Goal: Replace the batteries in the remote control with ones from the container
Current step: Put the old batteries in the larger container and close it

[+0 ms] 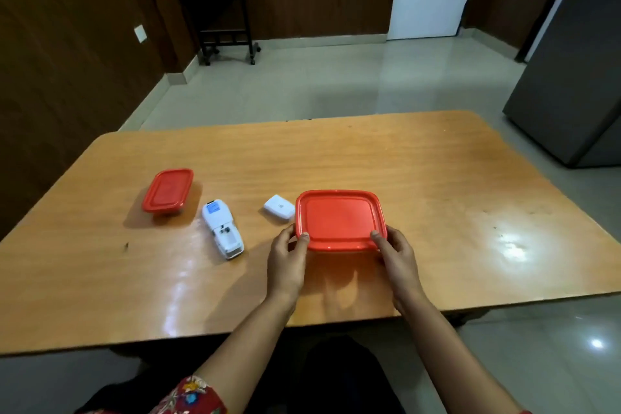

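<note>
the left hand (288, 259) and right hand (398, 257) grip the large container (339, 220) by the 2 near corners of its red lid, thumbs on the rim and fingers curled under. a white battery cover (279, 207) lies just beside the container's far-left corner. the remote control (222, 228) lies further left on the desk (437, 178), back up with its battery bay uncovered. beyond that, left again, sits 1 smaller red-lidded box (168, 191).

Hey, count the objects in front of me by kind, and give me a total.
Red-lidded containers: 2 (small container, large container)
White remote control: 1
Loose white cover: 1
Total: 4
</note>
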